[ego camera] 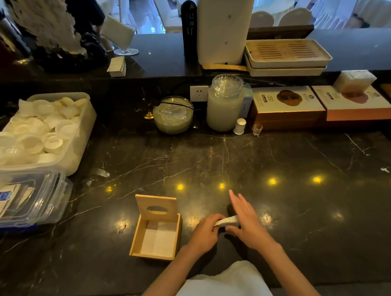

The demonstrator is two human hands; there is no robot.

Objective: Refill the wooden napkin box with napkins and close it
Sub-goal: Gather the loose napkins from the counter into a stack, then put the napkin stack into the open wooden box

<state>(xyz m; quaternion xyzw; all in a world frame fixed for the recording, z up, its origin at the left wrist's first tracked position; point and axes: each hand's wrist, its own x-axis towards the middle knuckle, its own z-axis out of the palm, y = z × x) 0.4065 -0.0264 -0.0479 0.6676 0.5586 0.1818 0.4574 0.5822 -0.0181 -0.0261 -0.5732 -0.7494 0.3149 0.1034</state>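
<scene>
Both hands (225, 225) hold a folded napkin (227, 220) right of the open wooden napkin box (156, 233).

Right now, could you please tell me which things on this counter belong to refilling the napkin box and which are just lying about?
Part of the job:
wooden box, lid up
napkins already in it
folded napkin between both hands
left hand
right hand

Just lying about:
tub of cups
clear lidded container
glass jar
glass bowl
stacked trays
</scene>
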